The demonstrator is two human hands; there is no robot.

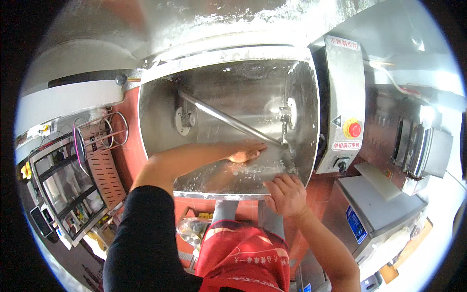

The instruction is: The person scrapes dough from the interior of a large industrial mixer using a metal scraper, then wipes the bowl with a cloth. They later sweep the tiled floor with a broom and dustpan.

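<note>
In front of me is the stainless steel tub (233, 109) of a dough mixer, its inner walls marked with whitish, dough-like residue. A polished steel mixing bar (233, 123) crosses it at a slant between two side hubs. My left hand (248, 152) reaches into the tub just below the bar's right half, fingers stretched out and slightly blurred; I see nothing held in it. My right hand (286, 193) is at the front right corner, fingers curled over the tub's front rim (219, 196) with the thumb on the near side.
Right of the tub stands the mixer's control housing (344, 98) with a red emergency stop button (354, 130) and a rotary switch (342, 164). Beyond it is a steel cabinet (379, 200). To the left are a ball-ended lever (121, 79) and a framed rack (67, 182).
</note>
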